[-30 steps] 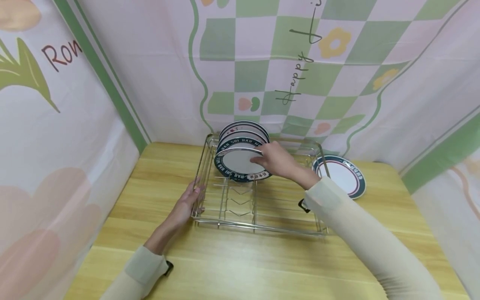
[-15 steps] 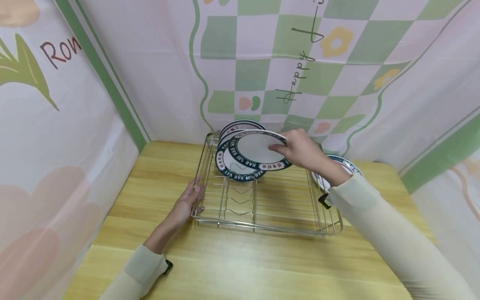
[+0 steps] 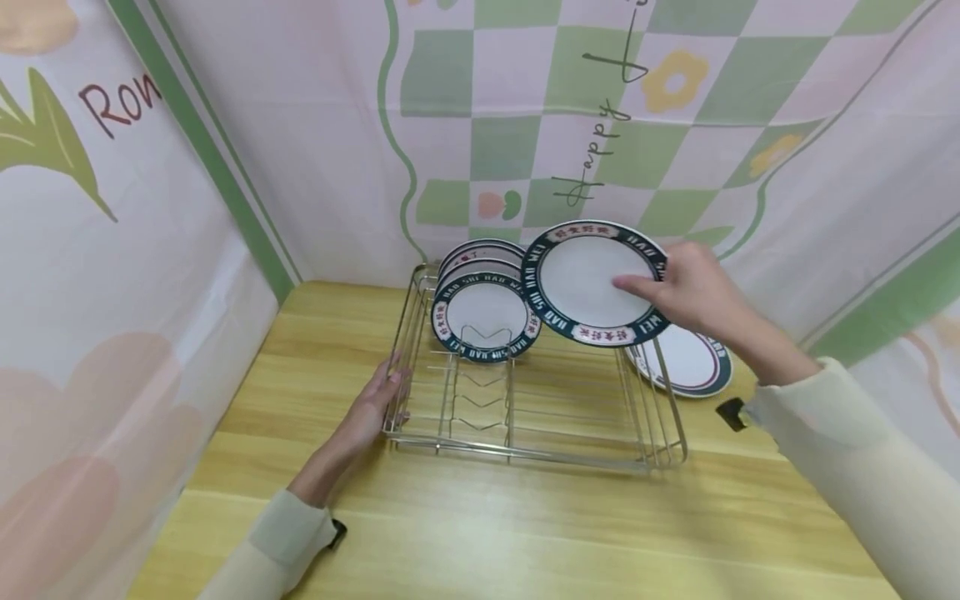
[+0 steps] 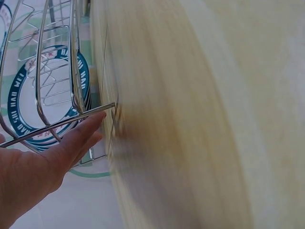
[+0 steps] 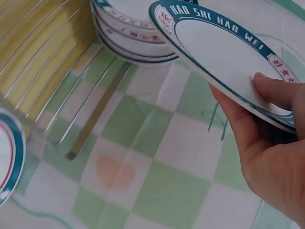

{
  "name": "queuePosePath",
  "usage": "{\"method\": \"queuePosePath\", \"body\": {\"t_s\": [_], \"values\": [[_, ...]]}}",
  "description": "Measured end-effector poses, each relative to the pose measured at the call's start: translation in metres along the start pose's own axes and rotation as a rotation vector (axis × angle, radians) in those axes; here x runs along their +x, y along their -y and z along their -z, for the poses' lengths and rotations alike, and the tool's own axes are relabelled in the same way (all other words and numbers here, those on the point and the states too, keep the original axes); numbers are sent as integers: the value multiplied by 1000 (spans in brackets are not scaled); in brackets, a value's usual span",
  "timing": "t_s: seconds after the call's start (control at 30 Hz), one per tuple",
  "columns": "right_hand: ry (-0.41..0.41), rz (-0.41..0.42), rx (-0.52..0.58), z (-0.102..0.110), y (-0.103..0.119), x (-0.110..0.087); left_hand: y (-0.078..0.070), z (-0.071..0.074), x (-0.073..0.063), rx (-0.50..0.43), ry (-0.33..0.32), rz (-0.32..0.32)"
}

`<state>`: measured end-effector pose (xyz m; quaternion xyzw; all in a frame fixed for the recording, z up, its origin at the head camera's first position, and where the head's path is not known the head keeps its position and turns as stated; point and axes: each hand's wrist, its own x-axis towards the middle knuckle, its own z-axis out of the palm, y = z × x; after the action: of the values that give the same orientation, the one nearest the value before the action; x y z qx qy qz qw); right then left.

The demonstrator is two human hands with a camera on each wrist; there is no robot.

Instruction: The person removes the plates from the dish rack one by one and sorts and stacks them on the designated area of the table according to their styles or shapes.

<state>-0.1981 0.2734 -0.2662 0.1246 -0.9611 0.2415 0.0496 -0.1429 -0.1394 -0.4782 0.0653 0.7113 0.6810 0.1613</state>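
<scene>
My right hand (image 3: 693, 287) pinches the rim of a white plate (image 3: 588, 279) with a dark green lettered border, thumb on its face and fingers behind. The plate is tilted and raised above the wire dish rack (image 3: 570, 457). My left hand (image 3: 369, 408) holds the rack's left side; in the left wrist view the rack's wire rim (image 4: 71, 120) runs between thumb and fingers. Several more plates (image 3: 483, 317) stand on edge at the rack's back left, the front one bearing the same border. In the right wrist view the held plate (image 5: 228, 57) is apart from that row.
Another green-rimmed plate (image 3: 678, 358) lies on the wooden table (image 3: 480, 525), right of the rack. Zigzag wire dividers (image 3: 480, 404) run along the rack's left half. Printed cloth (image 3: 502, 150) hangs close behind the rack and on both sides.
My right hand has lifted the plate from the front of the standing row, moving it up and right and exposing the plate behind. The left hand has stayed on the rack.
</scene>
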Motion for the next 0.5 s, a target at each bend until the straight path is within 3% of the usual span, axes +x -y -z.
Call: {"method": "queuePosePath", "body": {"t_s": [0.17,0.3,0.5], "values": [[1,-108,-67,18,-17,-15,0,0,0,-8,-4,-2],[10,-164,-14,28,-34,-27,1,1,0,-6,0,-2],[22,-288,-27,44,-60,-48,0,1,1,0,-3,-4]]}}
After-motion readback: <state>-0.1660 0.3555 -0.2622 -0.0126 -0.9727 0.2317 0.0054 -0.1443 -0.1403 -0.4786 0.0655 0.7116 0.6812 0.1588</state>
